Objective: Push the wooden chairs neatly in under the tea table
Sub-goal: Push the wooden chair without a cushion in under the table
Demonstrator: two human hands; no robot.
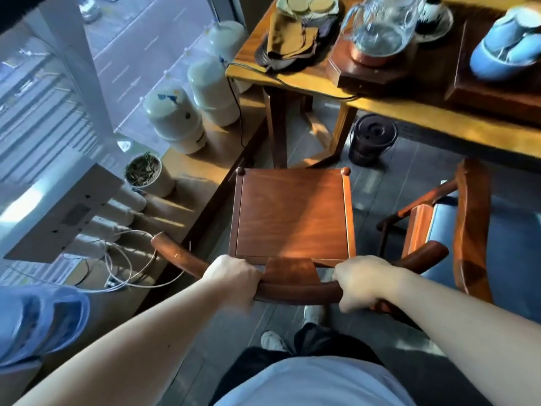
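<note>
Beside the tea table (439, 124), both hands' fingers (251, 273) wrap the wooden chair (292, 218) backrest.

One view only, head-worn, wide-angle. Looks steeply down and forward from standing height over the person's own torso and forearms. Both hands, left hand (231, 276) and right hand (363, 281), sit close below centre on the back rail of a wooden chair (292, 215). Tea table (380, 112) fills the upper right, farther off. Window glass and street lie at upper left. Edges bend with lens distortion.
</note>
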